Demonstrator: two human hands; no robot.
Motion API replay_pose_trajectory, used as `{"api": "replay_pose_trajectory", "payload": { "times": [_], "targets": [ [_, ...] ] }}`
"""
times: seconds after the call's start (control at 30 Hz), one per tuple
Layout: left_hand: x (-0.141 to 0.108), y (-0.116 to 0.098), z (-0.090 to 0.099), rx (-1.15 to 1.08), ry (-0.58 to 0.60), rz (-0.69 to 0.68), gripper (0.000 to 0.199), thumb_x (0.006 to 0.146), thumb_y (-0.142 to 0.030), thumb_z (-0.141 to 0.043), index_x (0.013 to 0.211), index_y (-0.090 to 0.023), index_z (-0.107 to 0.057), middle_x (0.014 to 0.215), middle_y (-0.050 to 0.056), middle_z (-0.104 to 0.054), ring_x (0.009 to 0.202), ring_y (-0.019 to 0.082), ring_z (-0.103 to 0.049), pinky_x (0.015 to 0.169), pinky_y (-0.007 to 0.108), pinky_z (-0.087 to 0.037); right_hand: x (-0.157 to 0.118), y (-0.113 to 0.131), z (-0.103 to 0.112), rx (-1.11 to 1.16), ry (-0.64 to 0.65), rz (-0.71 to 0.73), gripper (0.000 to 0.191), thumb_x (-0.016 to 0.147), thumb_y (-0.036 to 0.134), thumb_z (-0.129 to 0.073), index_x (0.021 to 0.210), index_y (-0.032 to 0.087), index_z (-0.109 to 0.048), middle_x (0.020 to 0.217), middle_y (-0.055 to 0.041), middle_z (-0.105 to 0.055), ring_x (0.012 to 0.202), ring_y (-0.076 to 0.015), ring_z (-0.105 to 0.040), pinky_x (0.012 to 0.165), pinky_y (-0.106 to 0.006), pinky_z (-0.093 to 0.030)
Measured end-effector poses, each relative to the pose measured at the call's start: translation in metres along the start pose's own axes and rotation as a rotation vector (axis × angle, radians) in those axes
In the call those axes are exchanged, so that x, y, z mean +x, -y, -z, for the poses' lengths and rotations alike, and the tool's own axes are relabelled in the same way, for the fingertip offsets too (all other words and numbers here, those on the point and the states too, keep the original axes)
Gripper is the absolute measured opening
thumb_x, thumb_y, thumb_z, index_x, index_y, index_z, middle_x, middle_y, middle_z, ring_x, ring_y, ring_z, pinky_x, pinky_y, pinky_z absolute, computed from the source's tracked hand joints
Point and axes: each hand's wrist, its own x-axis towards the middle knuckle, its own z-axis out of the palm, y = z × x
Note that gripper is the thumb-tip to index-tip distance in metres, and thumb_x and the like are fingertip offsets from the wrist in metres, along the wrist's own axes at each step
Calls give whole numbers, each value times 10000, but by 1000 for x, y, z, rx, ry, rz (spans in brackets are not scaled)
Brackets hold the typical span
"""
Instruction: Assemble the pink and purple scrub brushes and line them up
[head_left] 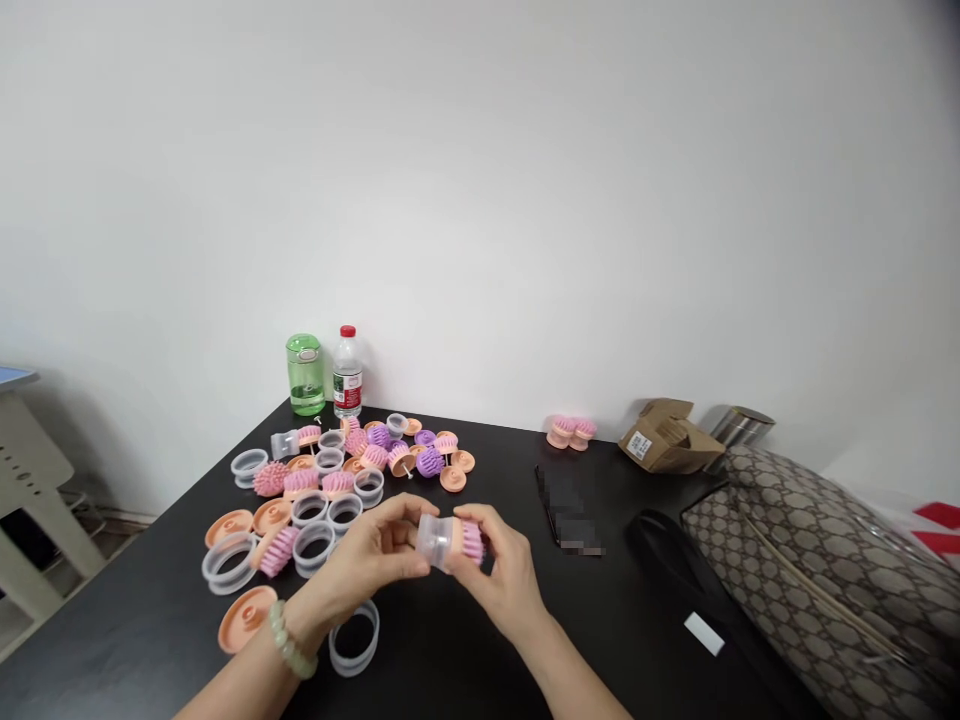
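Above the table's front half, my left hand (386, 545) grips a clear plastic ring (433, 541) between thumb and fingers. My right hand (501, 565) is closed around a pink bristled brush head (470, 541) with a pale orange base. Ring and brush base meet end to end, lying sideways; whether they are locked together I cannot tell. Under my left wrist stands another clear ring (377, 640) on the black tabletop. Near my left forearm are an orange disc (244, 622) with a raised centre and a brush head (279, 552) tipped on its side.
Left of my hands spread several clear rings (229, 590), orange discs and pink or purple brush heads (430, 461). A green bottle (306, 375) and a water bottle (347, 372) stand behind. Rightward are paired brushes (571, 433), a phone-like dark object (574, 505), a cardboard box (667, 437) and a patterned bag (847, 570).
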Motion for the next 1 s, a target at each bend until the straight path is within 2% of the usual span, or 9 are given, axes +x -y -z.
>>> {"api": "replay_pose_trajectory", "payload": {
  "times": [0.1, 0.17, 0.3, 0.4, 0.5, 0.67, 0.73, 0.9, 1.0],
  "targets": [
    [0, -1, -1, 139, 32, -177, 357, 729, -298, -845, 1051, -241, -700, 1129, 64, -595, 1044, 229, -610, 892, 338, -505, 2, -4, -7, 339, 75, -358, 330, 863, 490, -663, 988, 193, -591, 636, 28, -618, 527, -153, -607, 524, -285, -537],
    [0, 0, -2, 194, 29, -217, 424, 747, -324, -831, 1143, -276, -685, 1260, 79, -522, 1158, 271, -550, 959, 382, -481, 4, -5, -11, 446, 74, -410, 373, 859, 548, -648, 930, 185, -597, 651, 23, -615, 551, -142, -603, 520, -272, -543],
    [-2, 3, -3, 127, -29, -167, 711, 782, -482, -772, 1395, -317, -451, 1352, 111, -471, 1162, 293, -544, 927, 417, -499, 5, -2, -11, 453, 14, -376, 405, 815, 566, -699, 928, 187, -613, 748, 11, -625, 642, -134, -605, 570, -256, -552],
    [-1, 4, -2, 214, -69, -145, 488, 878, -546, -627, 1233, -220, -549, 1210, 119, -559, 1057, 273, -581, 838, 383, -511, 6, 0, -7, 428, 5, -349, 404, 791, 542, -738, 947, 187, -625, 793, 5, -632, 657, -134, -611, 593, -262, -551],
    [-1, 2, 0, 306, -85, -143, 356, 900, -473, -629, 1127, -201, -594, 1069, 88, -602, 1001, 256, -596, 839, 384, -508, 6, 0, -6, 374, 32, -330, 386, 785, 509, -756, 952, 186, -626, 767, 9, -640, 633, -133, -610, 605, -270, -540],
    [-4, -7, 2, 269, 22, -228, 457, 873, -351, -693, 1308, -286, -569, 1393, 91, -493, 1322, 306, -444, 1079, 446, -398, 5, -2, -7, 396, 18, -347, 392, 798, 535, -723, 950, 189, -619, 775, 0, -642, 660, -163, -642, 594, -281, -542],
    [-5, -8, 2, 231, -11, -206, 541, 869, -369, -695, 1371, -300, -508, 1456, 96, -447, 1349, 314, -419, 1083, 450, -394, 5, -3, -7, 370, 20, -333, 376, 808, 522, -716, 960, 192, -619, 779, -3, -646, 656, -165, -640, 596, -284, -540],
    [-4, -7, 0, 312, -144, -71, 375, 889, -457, -641, 1165, -204, -615, 1088, 94, -632, 1008, 258, -599, 852, 379, -500, 3, -5, -9, 287, 47, -281, 335, 782, 442, -745, 978, 201, -619, 788, 2, -634, 640, -151, -606, 612, -281, -521],
    [-2, -9, 1, 313, -116, -117, 360, 836, -398, -721, 1126, -201, -641, 1072, 80, -638, 1008, 252, -596, 885, 376, -487, 4, -3, -8, 226, 31, -265, 334, 726, 382, -774, 966, 202, -626, 809, 5, -615, 680, -153, -577, 618, -265, -495]
  ]
}}
